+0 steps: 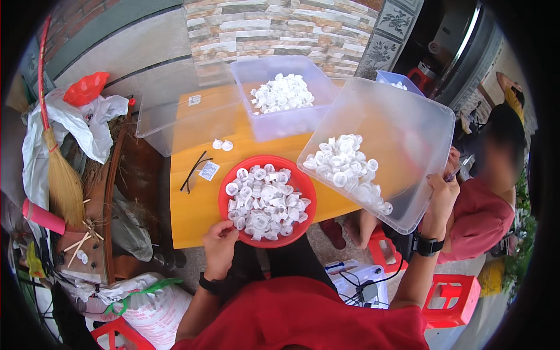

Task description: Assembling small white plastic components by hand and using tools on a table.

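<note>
My left hand is closed on the near left rim of a red plastic basin, thumb and fingers pinched there. The basin holds a heap of small white round plastic parts. With my right hand I grip the near right edge of a translucent plastic bin. That bin is tilted, its lower left side close to the basin. More white parts lie inside, gathered toward the basin side. My right fingers are partly hidden behind the bin's edge.
On the yellow table stands a purplish bin of white parts, beside another translucent container. Black-framed glasses and two white discs lie left. A person sits right, a hand near the tilted bin. Red stools stand below.
</note>
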The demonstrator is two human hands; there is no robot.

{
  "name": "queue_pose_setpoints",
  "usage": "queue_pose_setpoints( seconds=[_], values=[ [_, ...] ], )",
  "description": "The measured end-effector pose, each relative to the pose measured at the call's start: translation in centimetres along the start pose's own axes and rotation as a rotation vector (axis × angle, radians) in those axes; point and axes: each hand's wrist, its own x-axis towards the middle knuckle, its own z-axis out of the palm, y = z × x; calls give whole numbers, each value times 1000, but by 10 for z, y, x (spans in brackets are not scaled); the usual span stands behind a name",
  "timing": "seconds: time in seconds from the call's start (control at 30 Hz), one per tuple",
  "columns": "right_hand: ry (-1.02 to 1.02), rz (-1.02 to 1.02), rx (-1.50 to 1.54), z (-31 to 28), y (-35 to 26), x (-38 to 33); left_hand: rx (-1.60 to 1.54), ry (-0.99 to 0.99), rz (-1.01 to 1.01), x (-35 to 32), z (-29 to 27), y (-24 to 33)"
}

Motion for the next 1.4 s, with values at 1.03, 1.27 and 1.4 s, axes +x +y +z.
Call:
queue_pose_setpoints(
  seconds=[1.03,1.27,1.4],
  values=[
    [-1229,-214,489,253,-64,-132,-833,139,-64,-30,-90,114],
    [-1268,189,18,368,-4,-86,-917,272,1,-27,-128,119],
    [-1341,76,-147,406,23,-96,-879,302,27,-23,-151,112]
  ],
)
